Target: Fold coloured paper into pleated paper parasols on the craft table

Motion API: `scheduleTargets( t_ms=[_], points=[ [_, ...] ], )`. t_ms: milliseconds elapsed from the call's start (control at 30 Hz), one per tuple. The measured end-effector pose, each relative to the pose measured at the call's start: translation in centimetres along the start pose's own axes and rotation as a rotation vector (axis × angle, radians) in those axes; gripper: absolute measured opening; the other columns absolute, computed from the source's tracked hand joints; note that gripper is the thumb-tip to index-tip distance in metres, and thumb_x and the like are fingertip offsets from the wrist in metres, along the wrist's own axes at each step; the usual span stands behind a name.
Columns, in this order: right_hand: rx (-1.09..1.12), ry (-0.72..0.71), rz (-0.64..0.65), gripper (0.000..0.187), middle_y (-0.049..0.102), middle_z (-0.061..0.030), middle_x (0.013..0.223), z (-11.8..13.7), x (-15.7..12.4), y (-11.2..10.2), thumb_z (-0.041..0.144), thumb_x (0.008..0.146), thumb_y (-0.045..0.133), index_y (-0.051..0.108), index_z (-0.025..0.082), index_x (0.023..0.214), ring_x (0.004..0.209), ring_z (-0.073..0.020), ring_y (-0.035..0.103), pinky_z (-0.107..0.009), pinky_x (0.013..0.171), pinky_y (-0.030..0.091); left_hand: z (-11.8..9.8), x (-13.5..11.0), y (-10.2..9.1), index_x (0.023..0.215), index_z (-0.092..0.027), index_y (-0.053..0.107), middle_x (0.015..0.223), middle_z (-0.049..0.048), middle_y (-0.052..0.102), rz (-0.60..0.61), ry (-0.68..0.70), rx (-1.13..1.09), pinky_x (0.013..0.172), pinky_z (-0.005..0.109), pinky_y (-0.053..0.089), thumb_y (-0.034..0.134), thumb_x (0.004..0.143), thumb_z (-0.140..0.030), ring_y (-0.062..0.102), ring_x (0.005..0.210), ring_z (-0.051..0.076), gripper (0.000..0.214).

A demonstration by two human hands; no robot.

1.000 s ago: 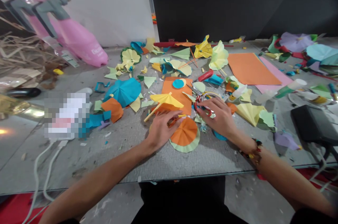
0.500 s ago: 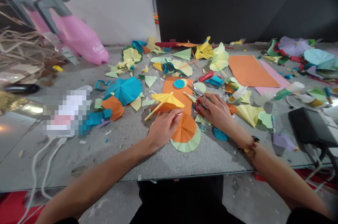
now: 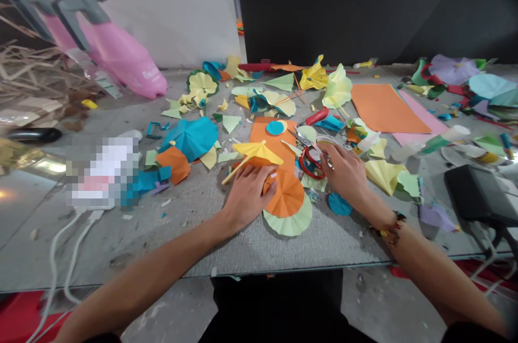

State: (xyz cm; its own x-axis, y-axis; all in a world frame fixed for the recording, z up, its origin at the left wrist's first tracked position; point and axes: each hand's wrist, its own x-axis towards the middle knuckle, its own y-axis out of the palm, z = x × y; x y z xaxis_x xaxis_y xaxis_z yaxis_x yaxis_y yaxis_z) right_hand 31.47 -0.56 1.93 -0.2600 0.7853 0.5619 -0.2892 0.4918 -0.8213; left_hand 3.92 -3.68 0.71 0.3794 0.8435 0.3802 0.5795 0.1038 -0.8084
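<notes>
My left hand (image 3: 247, 194) lies low over the table, fingers extended, at the left edge of a pleated orange paper disc (image 3: 285, 197). Beneath that disc, a pale green pleated disc (image 3: 289, 223) shows at the front. Just behind the hand leans a small yellow paper umbrella (image 3: 259, 151) with a thin stick. My right hand (image 3: 343, 170) has its fingers curled at a roll of tape (image 3: 327, 141), partly hidden by the fingers. Red-handled scissors (image 3: 311, 166) lie left of this hand, blades toward an orange paper strip (image 3: 273, 138).
Cut paper scraps litter the table. A blue paper umbrella (image 3: 190, 138) stands left; orange sheets (image 3: 388, 108) lie back right. A glue bottle (image 3: 445, 139) and black adapter (image 3: 479, 192) are on the right. Pink spray bottles (image 3: 125, 57) and a cabled white device (image 3: 101, 170) are left.
My right hand has shifted slightly right, off the scissors, and the roll of tape shows at its fingers. The orange and green discs have slid slightly right; my left hand's fingers are more spread.
</notes>
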Motion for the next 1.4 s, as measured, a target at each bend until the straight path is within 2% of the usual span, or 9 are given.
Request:
scheduleTargets(
  t_ms=[133, 233, 400, 500, 633, 867, 1067, 1233, 1400],
  points=[
    [0.103, -0.017, -0.103, 0.029, 0.076, -0.0101, 0.111, 0.7, 0.0, -1.2, 0.023, 0.103, 0.051, 0.068, 0.024, 0.126, 0.096, -0.0275, 0.072, -0.043, 0.084, 0.056, 0.1, -0.1, 0.1, 0.130, -0.025, 0.057, 0.117, 0.0032, 0.075, 0.020, -0.002, -0.002, 0.103, 0.046, 0.047, 0.059, 0.101, -0.028, 0.066, 0.112, 0.027, 0.029],
    [0.268, -0.093, -0.121, 0.026, 0.076, -0.0086, 0.109, 1.5, -0.1, -1.7, 0.021, 0.100, 0.055, 0.072, 0.027, 0.119, 0.100, -0.0266, 0.072, -0.044, 0.089, 0.058, 0.0, -0.2, 0.0, 0.128, -0.025, 0.062, 0.119, 0.0048, 0.073, -0.043, 0.065, 0.042, 0.101, 0.043, 0.048, 0.058, 0.103, -0.034, 0.066, 0.111, 0.026, 0.027],
    [0.449, -0.271, -0.084, 0.027, 0.078, -0.0043, 0.099, 3.1, -0.8, -1.5, 0.016, 0.093, 0.062, 0.074, 0.030, 0.113, 0.089, -0.0215, 0.073, -0.039, 0.081, 0.060, -0.4, -0.4, -0.6, 0.126, -0.026, 0.068, 0.112, 0.0044, 0.075, -0.202, 0.287, 0.060, 0.092, 0.036, 0.049, 0.062, 0.102, -0.032, 0.068, 0.099, 0.021, 0.026],
    [0.462, -0.368, -0.106, 0.027, 0.078, -0.0035, 0.096, 4.3, -1.2, -1.5, 0.013, 0.091, 0.064, 0.073, 0.029, 0.109, 0.083, -0.0199, 0.073, -0.037, 0.075, 0.060, -0.7, -0.4, -0.8, 0.126, -0.028, 0.069, 0.109, 0.0038, 0.076, -0.233, 0.347, 0.077, 0.089, 0.036, 0.049, 0.065, 0.101, -0.034, 0.069, 0.098, 0.020, 0.026],
    [0.463, -0.449, -0.138, 0.025, 0.078, -0.0033, 0.094, 5.1, -1.3, -1.6, 0.010, 0.089, 0.065, 0.072, 0.027, 0.106, 0.083, -0.0190, 0.073, -0.034, 0.072, 0.060, -0.8, -0.5, -0.8, 0.114, -0.028, 0.073, 0.103, 0.0014, 0.077, -0.232, 0.400, 0.076, 0.084, 0.035, 0.047, 0.067, 0.100, -0.029, 0.068, 0.091, 0.018, 0.016],
    [0.436, -0.421, -0.139, 0.018, 0.076, -0.0030, 0.089, 5.4, -1.3, -1.9, 0.013, 0.091, 0.063, 0.072, 0.028, 0.095, 0.080, -0.0184, 0.071, -0.034, 0.070, 0.060, -0.9, -0.5, -0.8, 0.109, -0.029, 0.073, 0.099, -0.0011, 0.078, -0.275, 0.430, 0.052, 0.081, 0.033, 0.047, 0.071, 0.097, -0.029, 0.069, 0.086, 0.016, 0.012],
    [0.465, -0.428, -0.170, 0.019, 0.073, -0.0034, 0.088, 5.8, -1.5, -2.4, 0.010, 0.089, 0.064, 0.070, 0.026, 0.098, 0.077, -0.0173, 0.070, -0.031, 0.067, 0.059, -0.6, -0.8, -1.0, 0.121, -0.032, 0.068, 0.100, -0.0015, 0.077, -0.338, 0.478, 0.025, 0.086, 0.033, 0.048, 0.075, 0.094, -0.027, 0.071, 0.092, 0.016, 0.028],
    [0.457, -0.432, -0.211, 0.019, 0.069, -0.0028, 0.086, 6.0, -1.6, -2.4, 0.008, 0.089, 0.067, 0.066, 0.023, 0.099, 0.076, -0.0156, 0.068, -0.027, 0.064, 0.057, -0.7, -0.6, -1.3, 0.111, -0.026, 0.070, 0.095, -0.0012, 0.077, -0.370, 0.543, 0.034, 0.082, 0.033, 0.046, 0.074, 0.094, -0.019, 0.068, 0.087, 0.016, 0.019],
    [0.457, -0.406, -0.152, 0.012, 0.065, -0.0027, 0.088, 6.2, -1.6, -2.6, 0.014, 0.094, 0.068, 0.065, 0.023, 0.101, 0.075, -0.0137, 0.066, -0.025, 0.062, 0.053, -0.7, -0.6, -1.2, 0.109, -0.025, 0.070, 0.094, -0.0009, 0.076, -0.353, 0.546, 0.066, 0.085, 0.033, 0.046, 0.073, 0.094, -0.021, 0.067, 0.089, 0.016, 0.016]
  ],
)
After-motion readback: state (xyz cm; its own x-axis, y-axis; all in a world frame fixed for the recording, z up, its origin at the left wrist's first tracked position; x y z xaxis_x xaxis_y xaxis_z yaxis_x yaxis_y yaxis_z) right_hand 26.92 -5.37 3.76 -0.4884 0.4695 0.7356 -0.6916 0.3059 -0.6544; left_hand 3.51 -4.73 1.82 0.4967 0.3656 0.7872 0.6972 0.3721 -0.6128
